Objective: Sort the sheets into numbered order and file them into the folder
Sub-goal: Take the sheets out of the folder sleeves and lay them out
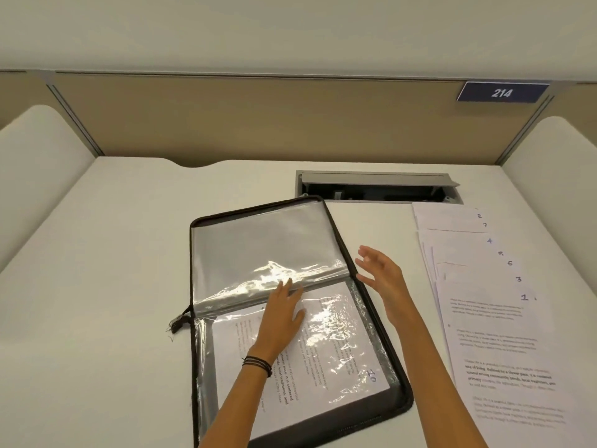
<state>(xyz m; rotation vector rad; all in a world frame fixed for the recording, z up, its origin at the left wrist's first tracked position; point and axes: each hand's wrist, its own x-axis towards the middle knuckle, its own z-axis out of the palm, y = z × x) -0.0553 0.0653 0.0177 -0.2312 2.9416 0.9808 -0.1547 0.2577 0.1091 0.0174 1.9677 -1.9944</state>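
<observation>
A black zip folder (386, 357) lies open in the middle of the white desk, with clear plastic sleeves (258, 250) flipped to its far half. In the near half a sheet marked 10 (342, 360) sits inside a sleeve. My left hand (282, 321) rests flat on that sleeve, fingertips at the fold. My right hand (382, 279) hovers with spread fingers over the folder's right edge, holding nothing. To the right, several numbered sheets (491, 321) lie fanned out, with the sheet marked 1 nearest me.
An open cable hatch (378, 189) is sunk into the desk behind the folder. Beige partition panels close the desk at the back and sides, with a blue sign reading 214 (502, 92). The folder's zip pull (176, 323) hangs off its left side.
</observation>
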